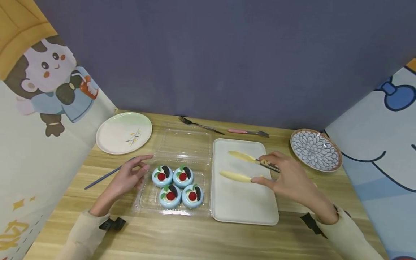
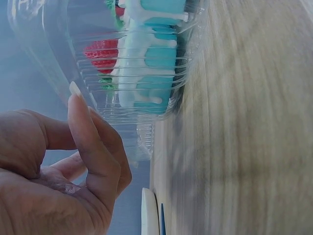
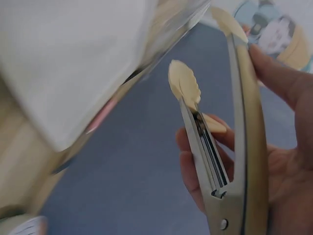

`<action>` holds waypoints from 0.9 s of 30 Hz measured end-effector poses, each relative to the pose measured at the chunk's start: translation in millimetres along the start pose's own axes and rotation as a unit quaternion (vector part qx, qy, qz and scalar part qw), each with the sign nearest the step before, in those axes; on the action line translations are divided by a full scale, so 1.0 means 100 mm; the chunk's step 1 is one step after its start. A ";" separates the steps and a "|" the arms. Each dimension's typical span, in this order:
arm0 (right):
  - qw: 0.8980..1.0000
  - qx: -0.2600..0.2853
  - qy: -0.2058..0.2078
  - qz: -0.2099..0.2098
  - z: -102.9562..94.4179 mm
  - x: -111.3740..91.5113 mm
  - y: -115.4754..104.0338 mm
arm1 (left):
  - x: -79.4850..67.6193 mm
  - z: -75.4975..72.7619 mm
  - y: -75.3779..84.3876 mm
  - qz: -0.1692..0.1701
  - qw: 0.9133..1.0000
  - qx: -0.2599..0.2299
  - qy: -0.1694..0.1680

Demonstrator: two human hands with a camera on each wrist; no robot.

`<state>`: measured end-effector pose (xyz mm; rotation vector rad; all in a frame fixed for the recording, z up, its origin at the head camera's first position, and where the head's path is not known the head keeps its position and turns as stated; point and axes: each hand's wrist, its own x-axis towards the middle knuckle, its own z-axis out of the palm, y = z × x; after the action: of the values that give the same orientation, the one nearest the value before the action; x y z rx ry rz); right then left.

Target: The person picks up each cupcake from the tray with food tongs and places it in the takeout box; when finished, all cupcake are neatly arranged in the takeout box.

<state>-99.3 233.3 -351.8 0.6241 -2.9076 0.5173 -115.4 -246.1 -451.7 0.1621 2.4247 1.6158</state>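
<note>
A pair of tongs (image 3: 257, 127) with yellow tips is gripped in my right hand (image 1: 287, 177), thumb on one arm and fingers on the other. The tongs' two arms are spread, with nothing between the tips, above a white rectangular tray (image 1: 243, 209). My left hand (image 1: 130, 174) is at the left edge of a clear plastic box (image 1: 143, 202), its fingers loosely bent. In the left wrist view a fingertip lies close to the box wall; contact is hard to tell. Several light blue toy cakes (image 1: 170, 196) with red berries stand inside the box. Its lid (image 1: 185, 142) lies folded back.
An oval white plate (image 1: 113, 133) sits at the back left, a flower-patterned plate (image 1: 315, 151) at the right. A black fork (image 1: 201, 125) and a pink-handled fork (image 1: 240, 131) lie along the back wall. A blue stick (image 1: 104, 178) lies left of the box.
</note>
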 end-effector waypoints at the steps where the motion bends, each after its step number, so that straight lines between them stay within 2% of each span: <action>1: 1.000 0.001 0.013 0.014 0.01 -0.04 0.08 | 0.00 0.00 0.00 0.000 1.000 0.000 -0.001; 6: 0.995 0.001 0.054 0.085 0.06 -0.27 0.47 | -0.01 -0.01 -0.01 0.000 1.000 0.005 -0.001; 12: 0.984 -0.003 0.019 0.176 0.04 -0.58 0.79 | -0.01 -0.01 -0.01 0.007 1.000 0.000 -0.002; 20: 0.973 0.009 0.023 0.228 0.14 -0.90 1.04 | -0.02 -0.01 -0.03 0.019 1.000 0.006 0.002; 27: 0.966 -0.006 0.030 0.256 0.24 -1.05 1.17 | -0.03 0.00 -0.01 0.020 1.000 0.006 0.006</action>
<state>-54.3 364.4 -430.0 -0.1587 -2.9943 0.5532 -112.4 -247.2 -452.3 0.2059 2.4560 1.6242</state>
